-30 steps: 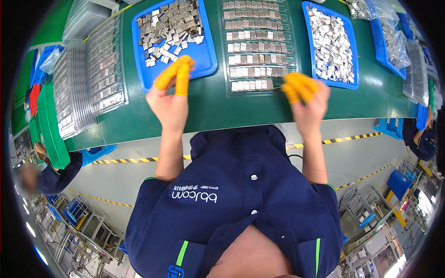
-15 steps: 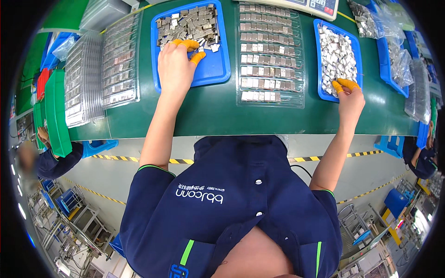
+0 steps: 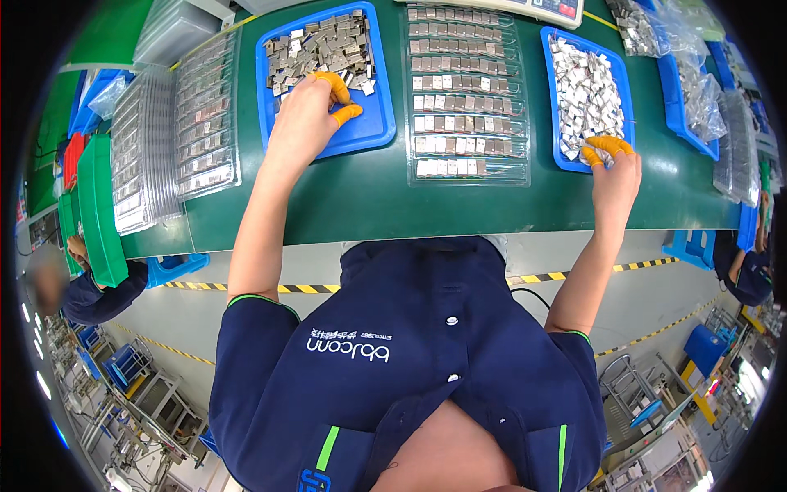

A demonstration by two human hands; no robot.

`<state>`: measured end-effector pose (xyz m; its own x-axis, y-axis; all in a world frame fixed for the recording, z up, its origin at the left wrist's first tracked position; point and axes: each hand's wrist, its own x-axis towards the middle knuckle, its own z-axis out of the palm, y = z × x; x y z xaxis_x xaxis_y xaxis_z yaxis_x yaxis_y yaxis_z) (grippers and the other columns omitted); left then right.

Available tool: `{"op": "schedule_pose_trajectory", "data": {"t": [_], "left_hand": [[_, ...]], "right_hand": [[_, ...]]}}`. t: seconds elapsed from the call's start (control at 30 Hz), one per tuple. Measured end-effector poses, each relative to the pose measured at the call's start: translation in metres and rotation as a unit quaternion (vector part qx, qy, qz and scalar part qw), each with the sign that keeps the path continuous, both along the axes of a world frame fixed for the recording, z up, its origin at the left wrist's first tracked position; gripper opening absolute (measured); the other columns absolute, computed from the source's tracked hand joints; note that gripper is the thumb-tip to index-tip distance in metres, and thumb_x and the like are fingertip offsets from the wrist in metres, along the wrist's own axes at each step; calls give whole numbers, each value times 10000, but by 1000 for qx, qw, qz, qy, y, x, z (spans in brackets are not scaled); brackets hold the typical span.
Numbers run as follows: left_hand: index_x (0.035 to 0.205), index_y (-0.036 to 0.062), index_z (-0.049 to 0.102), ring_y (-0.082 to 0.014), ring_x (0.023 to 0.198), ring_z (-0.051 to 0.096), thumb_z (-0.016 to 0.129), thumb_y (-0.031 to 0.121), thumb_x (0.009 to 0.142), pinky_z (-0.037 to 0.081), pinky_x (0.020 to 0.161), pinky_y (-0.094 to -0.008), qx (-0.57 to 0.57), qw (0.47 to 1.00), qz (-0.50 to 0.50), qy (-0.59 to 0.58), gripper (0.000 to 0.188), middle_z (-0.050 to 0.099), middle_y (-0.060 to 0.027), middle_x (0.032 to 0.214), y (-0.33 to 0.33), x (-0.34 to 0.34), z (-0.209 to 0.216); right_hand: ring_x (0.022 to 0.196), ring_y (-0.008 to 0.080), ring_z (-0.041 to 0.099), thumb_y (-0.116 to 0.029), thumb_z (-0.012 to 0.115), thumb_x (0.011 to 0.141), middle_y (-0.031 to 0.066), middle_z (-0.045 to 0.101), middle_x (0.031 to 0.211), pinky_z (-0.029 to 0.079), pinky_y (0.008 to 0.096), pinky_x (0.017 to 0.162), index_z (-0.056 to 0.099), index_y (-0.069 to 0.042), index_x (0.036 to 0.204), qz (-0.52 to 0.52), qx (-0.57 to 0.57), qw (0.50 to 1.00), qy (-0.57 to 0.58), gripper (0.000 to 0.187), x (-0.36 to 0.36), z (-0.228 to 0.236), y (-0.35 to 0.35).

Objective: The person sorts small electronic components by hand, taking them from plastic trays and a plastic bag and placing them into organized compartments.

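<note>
Green tabletop runs across the upper half of the head view, carrying trays side by side. At the left hand, the grip is half closed: orange-capped fingertips curl down onto the near edge of a heap of small grey metal parts in the left blue tray. Whether a part is already pinched there cannot be told. The heap lies just beyond the fingertips, away from the body, so this hand touches its parts. The left forearm reaches straight forward from the shoulder, wrist level, palm down.

At the right hand, the capped fingertips bunch together at the near end of the right blue tray, touching the closest of its bright silver parts; what they pinch, if anything, is hidden. That arm stretches out and to the right, elbow nearly straight.

Between the two trays lies a clear compartment tray, its long axis running away from the body, rows filled with parts, roughly midway between both hands. Stacked clear trays sit well to the left.
</note>
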<state>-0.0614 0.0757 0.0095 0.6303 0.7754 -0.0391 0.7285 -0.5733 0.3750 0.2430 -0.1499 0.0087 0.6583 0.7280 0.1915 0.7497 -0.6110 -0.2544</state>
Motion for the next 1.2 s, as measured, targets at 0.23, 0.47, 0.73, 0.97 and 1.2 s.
{"op": "schedule_pose_trajectory", "data": {"t": [0.23,0.47,0.73,0.97,1.2], "left_hand": [[966,29,650,-120,724,623,743,74,697,489,705,-242,-107,963,136,-207,287,673,-82,843,-13,6,2],[1013,-28,639,-149,735,648,665,19,778,508,632,-220,-322,876,127,-337,241,673,-102,858,-37,11,-3],[973,-68,631,-224,808,659,657,-43,758,539,752,-288,-425,743,74,-512,218,654,-155,925,-79,50,-12],[1002,-91,599,-225,828,657,637,-70,764,553,756,-308,-452,712,94,-528,241,648,-163,943,-89,53,-11],[1000,-103,600,-228,844,653,639,-64,765,557,753,-311,-469,703,106,-524,242,643,-167,965,-93,54,-10]], "right_hand": [[839,257,607,-92,702,712,136,635,925,463,323,765,662,-11,934,-115,129,978,116,240,-2,16,1],[830,151,627,-3,681,754,97,647,926,493,258,738,647,32,957,-77,283,917,271,209,-10,4,3],[861,147,618,1,649,786,111,655,918,466,237,814,608,57,1044,38,295,769,567,266,-88,11,39],[848,113,587,1,659,778,55,644,915,460,242,794,627,21,964,32,317,742,590,190,-117,2,49],[819,113,589,-7,677,760,55,647,887,459,244,774,634,14,946,88,317,788,520,192,-119,2,49]]}}
